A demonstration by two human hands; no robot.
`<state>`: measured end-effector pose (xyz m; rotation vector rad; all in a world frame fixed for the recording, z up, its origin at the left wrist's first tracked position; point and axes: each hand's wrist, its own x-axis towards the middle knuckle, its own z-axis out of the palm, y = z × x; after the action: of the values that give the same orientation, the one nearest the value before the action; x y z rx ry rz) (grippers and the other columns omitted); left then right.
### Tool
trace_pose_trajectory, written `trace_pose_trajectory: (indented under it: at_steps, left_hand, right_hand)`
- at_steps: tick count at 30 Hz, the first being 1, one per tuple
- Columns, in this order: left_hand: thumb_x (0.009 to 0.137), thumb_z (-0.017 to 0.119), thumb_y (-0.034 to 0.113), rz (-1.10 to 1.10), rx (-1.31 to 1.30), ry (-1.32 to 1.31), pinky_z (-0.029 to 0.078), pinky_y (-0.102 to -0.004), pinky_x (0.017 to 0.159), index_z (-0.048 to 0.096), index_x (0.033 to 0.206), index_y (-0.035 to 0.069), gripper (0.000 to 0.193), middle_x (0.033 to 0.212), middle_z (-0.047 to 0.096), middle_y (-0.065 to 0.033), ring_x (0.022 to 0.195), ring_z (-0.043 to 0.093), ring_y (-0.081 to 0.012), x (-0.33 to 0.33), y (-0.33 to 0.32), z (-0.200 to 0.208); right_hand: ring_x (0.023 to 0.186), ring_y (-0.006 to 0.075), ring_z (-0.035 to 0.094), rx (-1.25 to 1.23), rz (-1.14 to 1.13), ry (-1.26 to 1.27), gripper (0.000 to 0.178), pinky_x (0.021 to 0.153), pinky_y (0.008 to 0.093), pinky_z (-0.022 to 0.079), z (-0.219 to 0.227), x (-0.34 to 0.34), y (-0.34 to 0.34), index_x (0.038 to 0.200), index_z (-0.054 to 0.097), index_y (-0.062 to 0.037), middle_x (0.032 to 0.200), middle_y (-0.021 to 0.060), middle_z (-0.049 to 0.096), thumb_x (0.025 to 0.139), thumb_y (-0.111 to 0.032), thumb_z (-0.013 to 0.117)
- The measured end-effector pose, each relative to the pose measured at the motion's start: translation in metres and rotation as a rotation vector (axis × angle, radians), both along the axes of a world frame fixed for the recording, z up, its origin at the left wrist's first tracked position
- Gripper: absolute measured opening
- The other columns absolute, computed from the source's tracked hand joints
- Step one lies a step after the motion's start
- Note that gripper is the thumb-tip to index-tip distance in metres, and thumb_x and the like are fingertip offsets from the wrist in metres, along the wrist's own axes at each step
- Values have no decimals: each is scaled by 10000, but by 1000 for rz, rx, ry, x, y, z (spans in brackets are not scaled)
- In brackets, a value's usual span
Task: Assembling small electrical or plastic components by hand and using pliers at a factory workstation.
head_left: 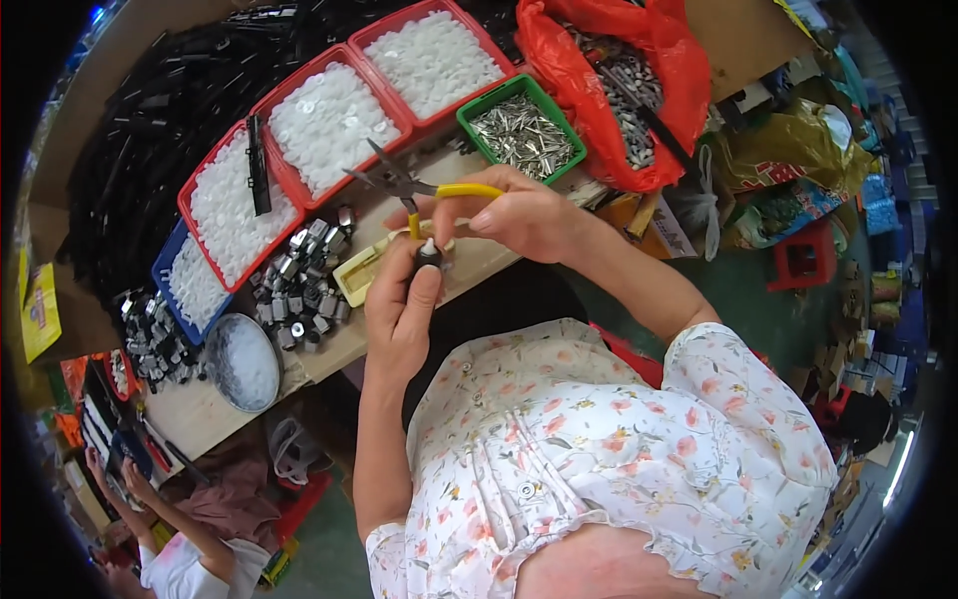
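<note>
Yellow-handled pliers [467, 190] are in my right hand [524, 218], their metal jaws spread apart above the table. One handle lies along the fingers and the other points down toward my left hand [397, 314]. Pinched in the left thumb and fingers is a small dark round part with a white tip [428, 255]. The right fingertips are close beside it; whether they touch it I cannot tell. A pale yellow shallow tray [353, 282] lies on the table just behind the left hand. Small metal-and-black block-shaped parts [304, 275] are heaped left of it.
Red trays of white discs [334, 120], a blue tray [195, 290] and a green tray of metal pins [529, 135] line the back. A metal bowl [242, 361] sits at the left. Black strips [150, 130] and a red bag [629, 90] lie beyond. Another person's hands [120, 479] work lower left.
</note>
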<state>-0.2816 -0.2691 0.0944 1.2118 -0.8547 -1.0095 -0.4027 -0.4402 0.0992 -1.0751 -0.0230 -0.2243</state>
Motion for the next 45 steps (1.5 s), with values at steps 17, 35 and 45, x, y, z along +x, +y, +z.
trace_pose_trajectory:
  at_steps: [17,35,45]
  left_hand:
    - [989,509,73,129,-111,32,486,-237,729,601,1163,-21,218,1050,652,-115,836,616,-118,8,25,15]
    - [950,658,139,227,38,-339,473,-253,688,640,1149,-57,280,886,675,-96,752,592,-132,18,34,2]
    - [954,640,278,-192,73,614,385,-242,478,631,1018,-52,336,672,547,-32,553,482,-116,26,45,3]
  right_hand:
    - [1058,274,615,-895,-187,4,241,939,384,456,48,7,4,1063,667,36,1137,142,621,975,-172,583]
    - [1001,348,553,-1454,-150,58,245,846,444,444,17,-20,25,917,556,15,1091,167,528,815,-119,734]
    - [873,356,555,-1469,20,-13,232,761,423,464,26,-22,24,880,520,35,984,173,517,816,-73,715]
